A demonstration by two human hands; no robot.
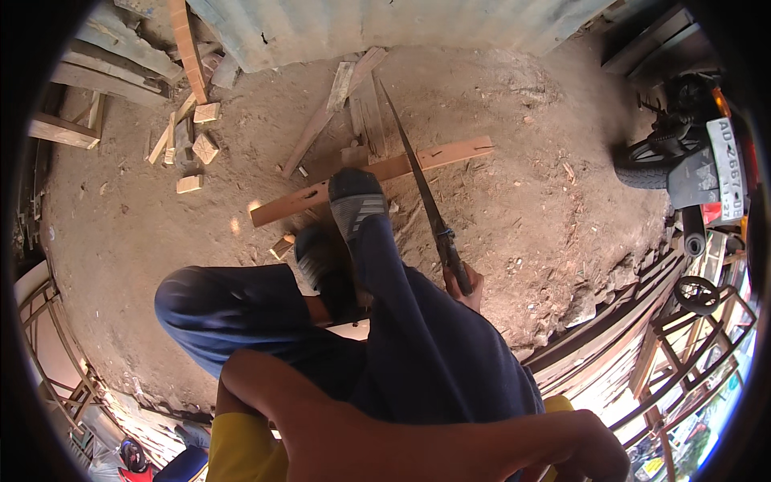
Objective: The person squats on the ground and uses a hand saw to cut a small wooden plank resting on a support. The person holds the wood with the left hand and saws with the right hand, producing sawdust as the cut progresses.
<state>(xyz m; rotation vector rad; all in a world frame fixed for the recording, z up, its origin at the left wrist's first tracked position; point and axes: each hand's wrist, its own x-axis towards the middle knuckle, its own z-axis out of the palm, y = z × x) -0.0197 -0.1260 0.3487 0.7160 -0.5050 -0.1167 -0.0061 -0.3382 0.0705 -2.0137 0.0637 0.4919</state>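
My right hand (470, 289) grips the dark handle of a long saw (424, 181), its thin blade pointing forward across a reddish plank (456, 153) on the ground. My right shoe (353, 201) rests on that plank; my left shoe (315, 261) is behind it. My left arm crosses low in front of my body, and my left hand (586, 446) is at the lower right with fingers curled; whatever they hold, if anything, is hidden. Loose boards (337, 92) lie beyond the plank.
Cut wood blocks (205, 149) and timber (104, 84) lie upper left on the dirt floor (161, 225). A corrugated metal wall (361, 24) runs behind. A parked motorbike (691, 161) stands right, stacked planks (586, 329) lower right. A metal frame (48, 345) is at left.
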